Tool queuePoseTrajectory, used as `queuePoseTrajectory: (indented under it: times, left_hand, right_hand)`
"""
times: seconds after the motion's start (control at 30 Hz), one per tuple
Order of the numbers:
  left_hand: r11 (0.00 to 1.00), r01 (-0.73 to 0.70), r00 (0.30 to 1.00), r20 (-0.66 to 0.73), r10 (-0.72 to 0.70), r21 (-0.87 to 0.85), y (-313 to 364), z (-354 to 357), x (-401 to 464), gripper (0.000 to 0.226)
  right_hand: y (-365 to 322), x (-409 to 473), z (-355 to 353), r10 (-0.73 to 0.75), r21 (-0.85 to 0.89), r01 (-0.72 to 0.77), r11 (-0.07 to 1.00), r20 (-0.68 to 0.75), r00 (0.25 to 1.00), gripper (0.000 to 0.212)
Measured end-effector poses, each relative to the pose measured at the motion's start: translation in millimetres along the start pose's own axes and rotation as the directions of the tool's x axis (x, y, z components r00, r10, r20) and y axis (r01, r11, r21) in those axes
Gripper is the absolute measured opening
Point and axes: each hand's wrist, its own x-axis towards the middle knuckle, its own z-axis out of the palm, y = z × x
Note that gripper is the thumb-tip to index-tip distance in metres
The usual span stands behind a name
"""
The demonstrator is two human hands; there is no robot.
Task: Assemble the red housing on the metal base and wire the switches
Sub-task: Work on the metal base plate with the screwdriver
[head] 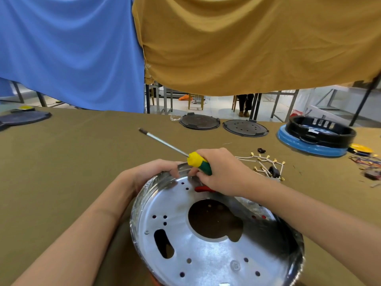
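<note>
Setting: workbench under an olive-brown cloth [61, 172]; blue drape [68, 50] and mustard drape [247, 42] hang behind, w/ chair and table legs showing below them.
Metal base: shiny round pan [206, 244] right in front of the person, near edge of bench, open side up; big centre hole, an oblong slot, many small holes.
Red housing: only slivers show, a red bit [203, 189] under the right hand and an orange-red edge [153, 280] below the pan rim. Looks seated under the base, but can't confirm.
Left hand: [152, 174] curled over the far-left rim of the base, fingers hooked inside, steadying it.
Right hand: [222, 172] closed round the green-yellow handle of a screwdriver [199, 162], shaft aimed away over the bench (tip not on any screw); fingertips down at the far rim.
Wiring: white leads w/ brass spade terminals and a black switch [266, 168] lie just right of the hands, untouched.
Handling: base looks like thin stamped sheet, so prob. light, stiff, slick, w/ sharpish rim and hole edges. Best held by the rolled rim, as the left hand does. Leads are floppy; pinch at the terminals, not mid-wire.
Other: two dark discs [222, 123], a black ring on a blue base [315, 137], more wire scraps [369, 164] far right.
</note>
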Motion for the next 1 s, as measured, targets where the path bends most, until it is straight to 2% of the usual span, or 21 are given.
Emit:
queuePoseTrajectory:
  times: [0.07,0.13,0.23,0.3,0.4,0.47,0.6,0.63,0.67,0.77,0.8,0.9,1.0]
  left_hand:
    - [1.000,0.006,0.999,0.033,-0.005,-0.022,-2,-2,1,0.047]
    - [1.000,-0.002,1.000,0.026,0.003,-0.011,-3,-2,2,0.045]
    - [1.000,-0.022,0.999,-0.043,0.023,0.020,-2,-4,4,0.030]
    - [1.000,-0.027,0.996,-0.089,0.028,0.016,-3,-3,5,0.019]
    - [0.998,-0.059,0.993,-0.100,0.061,0.019,-7,-7,8,0.030]
    - [1.000,-0.014,0.997,-0.078,0.013,-0.014,-6,-5,6,0.023]
    - [1.000,-0.009,0.999,0.047,0.010,-0.025,-5,-7,3,0.050]
    - [1.000,-0.016,0.998,0.056,0.017,-0.024,-6,-7,3,0.054]
    - [1.000,-0.023,0.998,0.055,0.024,-0.020,-7,-8,3,0.057]
    - [0.998,-0.050,0.999,0.019,0.051,-0.039,-8,-10,5,0.056]
    - [0.997,-0.055,0.998,0.013,0.056,-0.058,-8,-10,6,0.054]
    - [0.993,-0.058,0.998,0.021,0.060,-0.100,-9,-12,9,0.052]
    - [0.992,-0.057,0.997,0.049,0.063,-0.113,-9,-12,9,0.052]
  right_hand:
    - [-1,0,0,0.031,0.051,-0.029,0.998,-0.043,0.999,0.022]
    - [-3,0,0,0.031,0.040,-0.030,0.999,-0.019,0.999,0.025]
    - [-6,1,-2,0.014,-0.076,-0.010,0.997,0.059,0.998,0.013]
    - [-10,2,-2,-0.022,-0.165,0.037,0.986,0.093,0.995,0.020]
    - [-13,4,-6,-0.037,-0.224,0.066,0.972,0.130,0.991,0.022]
    - [-10,1,-10,0.003,-0.127,0.013,0.992,0.122,0.992,0.026]
    - [-3,-4,-17,0.076,0.066,-0.079,0.995,0.044,0.996,0.006]
    - [-2,-4,-21,0.104,0.093,-0.107,0.990,0.034,0.994,0.010]
    - [-1,-3,-27,0.143,0.129,-0.151,0.980,0.070,0.987,0.013]
    - [7,2,-51,0.211,0.283,-0.297,0.912,0.296,0.932,0.019]
    - [11,4,-59,0.213,0.329,-0.317,0.890,0.316,0.925,0.024]
    - [24,15,-76,0.166,0.497,-0.241,0.833,0.191,0.967,0.037]
    - [33,29,-85,0.189,0.725,-0.111,0.679,-0.027,0.982,0.039]
